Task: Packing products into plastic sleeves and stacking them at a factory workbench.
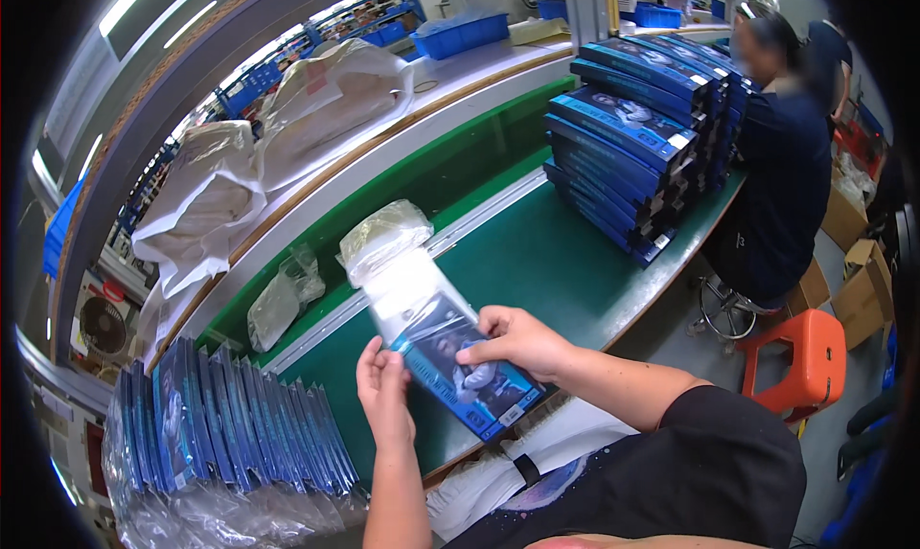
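Observation:
A flat blue box (470, 370) with a printed picture lies tilted in front of me, partly inside a clear plastic bag (412, 285) whose far end shines white under the lamps. My right hand (513, 343) grips the box at its right side, thumb on top and fingers beneath. At its left edge, the curled fingers of my left hand (385, 381) close against box and plastic; the exact grip is partly hidden. Just beyond the bag, a bundle of clear plastic bags (385, 238) rests on the green table (489, 252).
A row of bagged blue boxes (230, 415) stands at the near left. Tall piles of blue boxes (613, 151) rise at the far right, beside a seated person (781, 185). Crumpled plastic (286, 298) lies by the metal rail. An orange stool (795, 362) stands on the floor.

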Motion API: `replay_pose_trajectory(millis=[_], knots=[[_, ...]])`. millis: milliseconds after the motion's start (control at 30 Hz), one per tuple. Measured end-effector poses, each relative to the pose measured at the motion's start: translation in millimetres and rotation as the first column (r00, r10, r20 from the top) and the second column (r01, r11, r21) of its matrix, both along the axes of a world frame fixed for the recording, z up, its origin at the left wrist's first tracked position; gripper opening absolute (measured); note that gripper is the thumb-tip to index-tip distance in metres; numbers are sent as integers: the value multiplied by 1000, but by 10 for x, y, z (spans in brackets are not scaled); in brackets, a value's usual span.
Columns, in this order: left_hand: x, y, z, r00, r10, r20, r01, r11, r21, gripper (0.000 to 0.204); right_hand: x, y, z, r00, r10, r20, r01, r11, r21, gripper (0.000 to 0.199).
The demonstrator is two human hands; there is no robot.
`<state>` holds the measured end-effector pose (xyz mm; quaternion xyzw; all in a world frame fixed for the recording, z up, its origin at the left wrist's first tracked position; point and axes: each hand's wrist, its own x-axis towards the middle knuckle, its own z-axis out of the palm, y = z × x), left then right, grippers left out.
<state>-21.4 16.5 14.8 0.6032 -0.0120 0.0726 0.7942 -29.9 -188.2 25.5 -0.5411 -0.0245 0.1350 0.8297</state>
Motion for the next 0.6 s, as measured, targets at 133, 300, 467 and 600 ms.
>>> replay_pose_trajectory(millis=[133, 300, 467, 600], knots=[[-108, -225, 11, 909, -342, -240, 195, 855, -480, 36, -99, 5, 8, 993, 98, 71, -85, 982, -168, 27], [32, 114, 133, 887, -347, -305, 157, 846, -509, 42, -235, -145, 198, 900, 408, 151, -339, 875, -345, 81], [-95, -182, 214, 883, -412, -224, 288, 854, -433, 46, -296, -232, 223, 834, 214, 508, 18, 910, -414, 100], [-498, -527, 546, 780, -622, -75, 572, 756, -320, 42, -333, -167, 363, 387, -155, 909, 542, 836, -89, 51]])
